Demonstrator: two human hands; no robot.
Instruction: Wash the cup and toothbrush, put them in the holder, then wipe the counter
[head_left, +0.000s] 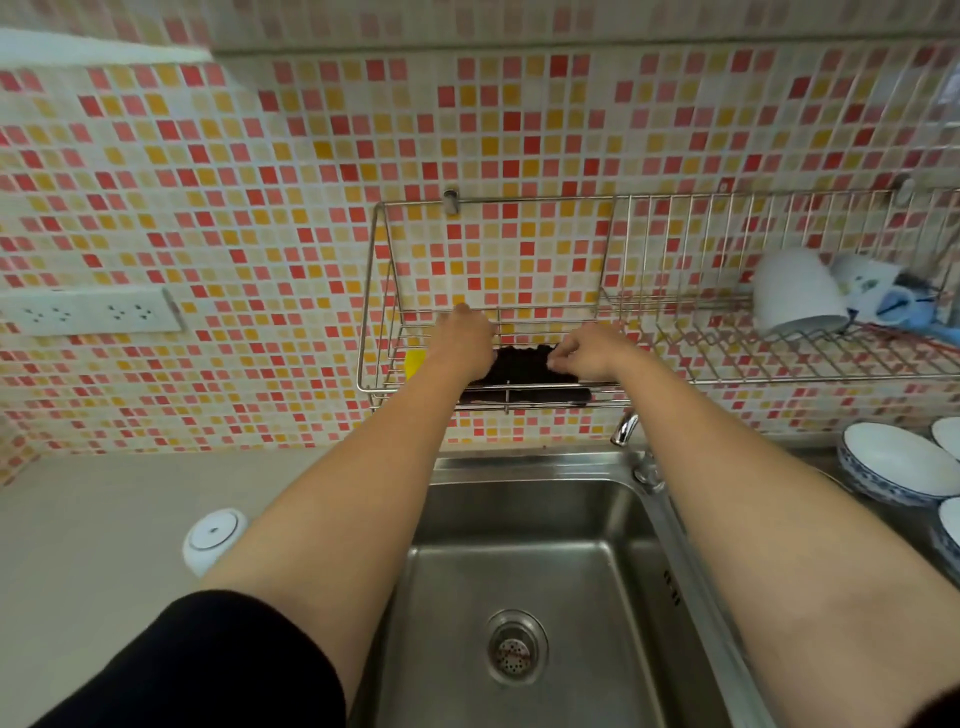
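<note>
While the right hand (587, 353) pinches one edge of the dark, nubbly cloth (522, 364) with curled fingers and the left hand (462, 340) lies at its other end, fingers hidden so its hold cannot be told, the cloth is best moved with both ends level, since its loose pile could snag on the thin steel wires of the rack (675, 382). Further right on those wires the cup (795, 291), smooth, white and glazed, lies tipped over, and a blurred blue thing (904, 306) beside it is perhaps the toothbrush. Below are the brushed-steel sink (519, 545) and the pale matte counter (104, 519), which I judge is yet to be wiped.
</note>
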